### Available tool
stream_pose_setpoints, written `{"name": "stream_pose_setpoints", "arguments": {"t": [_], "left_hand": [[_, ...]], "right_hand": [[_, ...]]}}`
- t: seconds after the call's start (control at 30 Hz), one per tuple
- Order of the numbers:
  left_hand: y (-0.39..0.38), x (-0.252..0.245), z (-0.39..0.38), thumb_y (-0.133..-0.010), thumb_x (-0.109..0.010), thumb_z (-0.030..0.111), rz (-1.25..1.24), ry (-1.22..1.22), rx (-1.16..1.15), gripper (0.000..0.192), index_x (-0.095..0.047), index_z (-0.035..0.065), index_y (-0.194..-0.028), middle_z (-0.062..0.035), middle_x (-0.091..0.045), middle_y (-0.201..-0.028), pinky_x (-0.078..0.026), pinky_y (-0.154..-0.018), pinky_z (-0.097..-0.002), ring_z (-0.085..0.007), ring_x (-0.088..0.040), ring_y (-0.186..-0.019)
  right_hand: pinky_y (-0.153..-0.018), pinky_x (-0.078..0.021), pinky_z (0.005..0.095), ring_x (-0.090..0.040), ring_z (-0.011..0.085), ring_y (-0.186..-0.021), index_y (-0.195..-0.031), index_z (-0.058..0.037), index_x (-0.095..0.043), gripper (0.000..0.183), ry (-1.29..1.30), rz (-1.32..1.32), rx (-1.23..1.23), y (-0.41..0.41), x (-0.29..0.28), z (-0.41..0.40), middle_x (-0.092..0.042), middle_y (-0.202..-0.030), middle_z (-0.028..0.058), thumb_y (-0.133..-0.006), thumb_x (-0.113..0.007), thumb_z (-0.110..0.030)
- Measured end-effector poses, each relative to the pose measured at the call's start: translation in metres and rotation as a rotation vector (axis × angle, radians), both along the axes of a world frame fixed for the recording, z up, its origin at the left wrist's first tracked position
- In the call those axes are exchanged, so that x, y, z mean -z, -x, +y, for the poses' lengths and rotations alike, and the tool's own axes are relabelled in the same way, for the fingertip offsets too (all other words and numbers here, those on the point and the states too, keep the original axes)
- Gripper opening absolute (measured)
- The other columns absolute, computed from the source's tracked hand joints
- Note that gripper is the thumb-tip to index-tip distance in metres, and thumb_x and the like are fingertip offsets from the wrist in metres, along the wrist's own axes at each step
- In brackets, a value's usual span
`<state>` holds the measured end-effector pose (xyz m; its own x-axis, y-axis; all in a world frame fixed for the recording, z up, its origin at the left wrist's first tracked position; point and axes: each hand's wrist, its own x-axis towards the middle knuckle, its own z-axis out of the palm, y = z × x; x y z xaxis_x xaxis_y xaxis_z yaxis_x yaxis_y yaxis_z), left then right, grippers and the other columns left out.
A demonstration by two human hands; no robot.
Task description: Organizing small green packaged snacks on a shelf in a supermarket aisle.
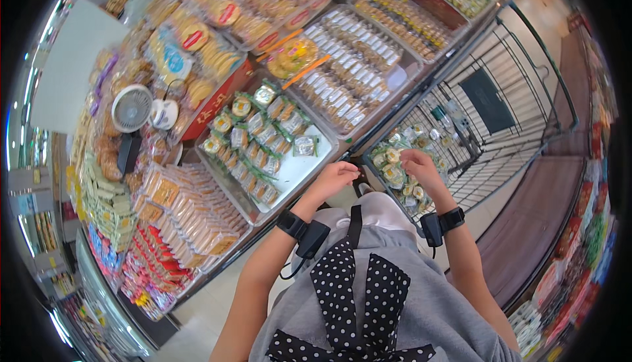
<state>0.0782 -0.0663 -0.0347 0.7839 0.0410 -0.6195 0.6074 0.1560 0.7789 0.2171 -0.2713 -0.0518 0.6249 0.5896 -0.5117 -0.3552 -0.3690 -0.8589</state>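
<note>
My left hand hovers by the front edge of a clear display bin, fingers drawn together with no item visible in them. Inside that bin, wrapped pastries with green-edged wrappers stand in rows, and one silvery wrapped piece lies apart on the white base. Over the shopping cart is my right hand, its fingers bent above a pile of similar wrapped pastries. A round-faced pack sits at those fingertips; whether they grip it is unclear.
Next to the bin are a tray of bagged biscuits and stacked flat packets. A small fan stands among bagged bread. Behind the cart runs a brown ledge with packaged goods beyond.
</note>
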Motion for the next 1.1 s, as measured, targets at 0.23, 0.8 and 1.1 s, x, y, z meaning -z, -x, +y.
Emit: {"name": "stream_pose_setpoints", "arguments": {"t": [0.23, 0.8, 1.1], "left_hand": [[0.040, -0.014, 0.033, -0.077, -0.048, 0.013, -0.081, -0.032, -0.229, 0.025, -0.049, -0.0005, -0.098, -0.0063, -0.056, -0.088, -0.041, -0.064, -0.0199, -0.0097, -0.052, -0.071], [0.156, 0.006, 0.079, -0.062, -0.053, 0.009, 0.041, -1.271, -0.500, 0.034, -0.050, 0.0063, -0.096, -0.0125, -0.048, -0.099, -0.030, -0.085, -0.0386, -0.0301, -0.038, -0.102], [0.144, 0.023, 0.080, -0.060, -0.058, 0.013, 0.216, -1.613, -0.248, 0.045, -0.046, 0.0107, -0.104, -0.0122, -0.047, -0.101, -0.015, -0.092, -0.0476, -0.0298, -0.031, -0.110]], "right_hand": [[-0.064, -0.0418, 0.0222, -0.053, 0.0121, -0.071, -0.091, -0.0002, -0.050, 0.016, -0.302, -0.014, -0.151, 0.003, -0.033, 0.088, -0.056, -0.081, 0.0069, -0.077, -0.049, -0.008], [-0.069, -0.0421, 0.0229, -0.052, 0.0120, -0.077, -0.093, 0.0020, -0.050, 0.019, -0.300, -0.038, -0.774, 0.050, -0.024, 0.217, -0.054, -0.084, 0.0072, -0.075, -0.049, -0.005], [-0.068, -0.0413, 0.0237, -0.052, 0.0135, -0.079, -0.096, -0.0008, -0.050, 0.024, -0.221, -0.179, -1.149, 0.092, 0.008, 0.241, -0.053, -0.085, 0.0076, -0.073, -0.051, -0.010]]}}
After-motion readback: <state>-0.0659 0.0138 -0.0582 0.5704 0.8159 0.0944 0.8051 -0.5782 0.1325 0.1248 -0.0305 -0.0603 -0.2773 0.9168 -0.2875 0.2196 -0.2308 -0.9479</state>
